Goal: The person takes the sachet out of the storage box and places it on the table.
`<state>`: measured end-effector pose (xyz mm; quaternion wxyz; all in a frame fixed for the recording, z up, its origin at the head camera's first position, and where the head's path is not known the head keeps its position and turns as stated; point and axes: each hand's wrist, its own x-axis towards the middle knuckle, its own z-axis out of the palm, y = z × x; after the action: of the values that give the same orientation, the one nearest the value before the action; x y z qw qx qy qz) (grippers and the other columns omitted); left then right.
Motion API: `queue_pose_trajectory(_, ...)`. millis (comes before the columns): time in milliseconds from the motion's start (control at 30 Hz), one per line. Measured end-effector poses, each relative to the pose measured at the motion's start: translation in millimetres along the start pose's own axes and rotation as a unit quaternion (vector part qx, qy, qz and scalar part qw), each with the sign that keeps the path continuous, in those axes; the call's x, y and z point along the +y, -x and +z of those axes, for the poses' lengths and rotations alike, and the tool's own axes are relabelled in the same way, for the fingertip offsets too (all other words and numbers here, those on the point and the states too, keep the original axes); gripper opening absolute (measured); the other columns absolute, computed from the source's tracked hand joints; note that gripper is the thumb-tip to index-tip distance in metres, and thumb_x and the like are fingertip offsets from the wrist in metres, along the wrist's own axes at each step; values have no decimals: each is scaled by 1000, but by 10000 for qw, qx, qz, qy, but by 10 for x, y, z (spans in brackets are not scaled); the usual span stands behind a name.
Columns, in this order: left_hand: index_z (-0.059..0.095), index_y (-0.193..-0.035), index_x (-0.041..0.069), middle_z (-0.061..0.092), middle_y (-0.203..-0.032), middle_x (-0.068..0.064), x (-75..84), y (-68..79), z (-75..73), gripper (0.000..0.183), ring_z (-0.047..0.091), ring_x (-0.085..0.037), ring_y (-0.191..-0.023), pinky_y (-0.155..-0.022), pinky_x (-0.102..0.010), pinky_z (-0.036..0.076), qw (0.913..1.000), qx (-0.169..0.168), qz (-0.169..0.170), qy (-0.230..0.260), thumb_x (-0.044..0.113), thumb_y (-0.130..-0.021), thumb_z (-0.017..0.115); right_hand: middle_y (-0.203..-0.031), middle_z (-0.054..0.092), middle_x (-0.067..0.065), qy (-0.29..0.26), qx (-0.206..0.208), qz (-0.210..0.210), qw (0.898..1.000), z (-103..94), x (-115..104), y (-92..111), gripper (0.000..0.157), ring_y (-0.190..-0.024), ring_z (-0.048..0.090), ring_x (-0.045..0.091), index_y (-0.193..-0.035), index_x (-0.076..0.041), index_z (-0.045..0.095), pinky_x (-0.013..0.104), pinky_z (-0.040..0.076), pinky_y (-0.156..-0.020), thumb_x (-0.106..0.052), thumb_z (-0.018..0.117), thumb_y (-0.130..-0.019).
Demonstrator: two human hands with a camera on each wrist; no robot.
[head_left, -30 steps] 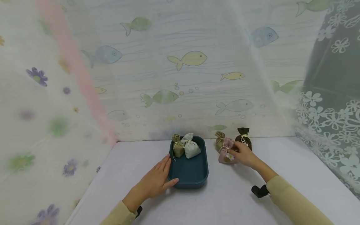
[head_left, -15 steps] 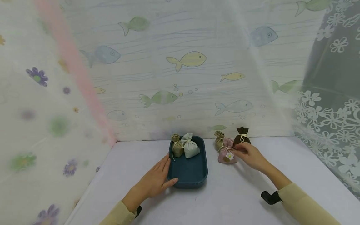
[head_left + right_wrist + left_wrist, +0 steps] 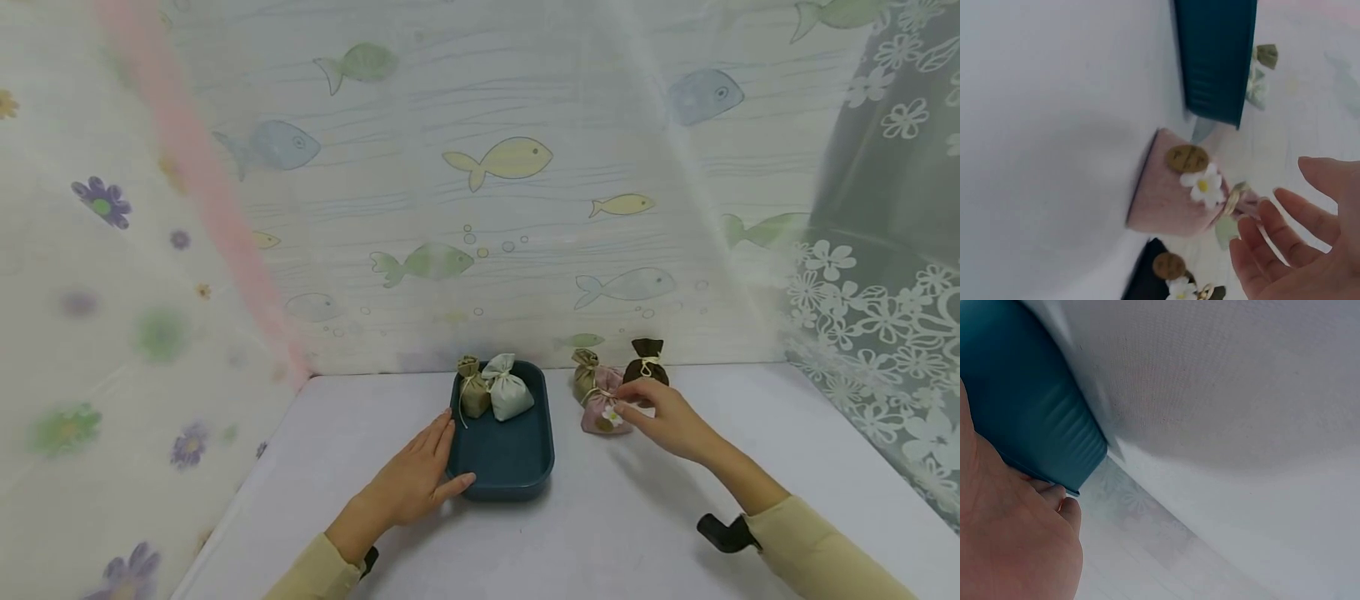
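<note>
My left hand [image 3: 414, 479] rests with straight fingers along the left side of a dark teal tray [image 3: 501, 457], its thumb at the near corner. In the left wrist view, the fingertips touch the tray's rim. My right hand [image 3: 667, 418] is at a pink drawstring pouch [image 3: 604, 415] with a white flower. In the right wrist view, its loosely bent fingers are right at the pouch's tied neck, with the thumb apart. A dark brown pouch [image 3: 647, 367] stands behind that hand, partly hidden. An olive pouch [image 3: 585, 375] stands behind the pink one.
A small tan pouch [image 3: 473, 398] and a white pouch [image 3: 512, 397] sit at the tray's far end. The white table [image 3: 585, 533] ends at a fish-patterned curtain [image 3: 495, 275] behind. A lace-patterned sheet [image 3: 885, 333] hangs on the right.
My right hand has loosened from the pink pouch and shifted slightly right, then edged back toward its neck. The pouches and the left hand stay about where they were.
</note>
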<state>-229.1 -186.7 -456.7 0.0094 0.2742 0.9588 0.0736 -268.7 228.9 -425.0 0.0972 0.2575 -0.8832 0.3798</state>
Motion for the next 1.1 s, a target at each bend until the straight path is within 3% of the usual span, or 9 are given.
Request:
queue_pose_trajectory(200,18,-161,-6,5,-171,-18,7,4,-11,97,12,-32,-157,-124,-49,22,10000,2,-9,33,70,-103,32,-116,66,17,-148,-64,-248,9996,79,-147,-103,22,-107,65,34,-118,4,68,56,54,-92,-5,67,-99)
queue_pose_trajectory(433,18,-161,-6,5,-171,-19,-16,0,7,97,13,-33,-157,-124,-49,22,10000,6,20,31,71,-103,32,-120,66,14,-466,-287,-280,9981,219,-353,-341,26,-109,65,30,-123,-1,67,45,56,-91,-14,66,-101)
queue_pose_trajectory(600,18,-161,-5,5,-171,-18,-48,-16,34,98,11,-32,-157,-124,-48,22,10000,6,39,-9,72,-102,30,-125,64,15,-544,-438,-391,9968,300,-535,-517,32,-115,63,36,-128,1,64,52,54,-96,-17,65,-102)
queue_pose_trajectory(967,18,-161,-6,4,-171,-18,-39,-12,23,100,12,-32,-157,-124,-49,22,9999,-45,1,111,73,-101,30,-135,60,20,-1117,-504,203,9923,504,-691,-887,41,-123,59,34,-139,-2,58,49,50,-104,-23,63,-104)
queue_pose_trajectory(1100,19,-160,-7,6,-170,-20,-40,-13,26,99,14,-34,-157,-123,-51,24,9999,75,81,115,72,-102,31,-138,59,19,-1403,-475,764,9860,580,-702,-1040,41,-127,56,36,-140,-3,58,51,48,-105,-24,62,-105)
